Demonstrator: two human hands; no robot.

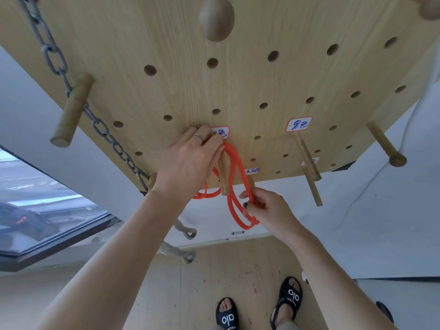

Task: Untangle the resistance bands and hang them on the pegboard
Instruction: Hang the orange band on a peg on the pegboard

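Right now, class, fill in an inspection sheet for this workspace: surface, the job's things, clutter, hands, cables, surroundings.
Surface: wooden pegboard with rows of holes, several pegs and handwritten labels.
Job's things: orange band looped over a peg below a label; loops hang beneath.
Clutter: grey chain draped over a left peg.
Hands: left hand at the band's top by the peg; right hand pinches the hanging loops.
Cables: nothing seen.
Surroundings: wood floor, white wall, window at left, black sandals.
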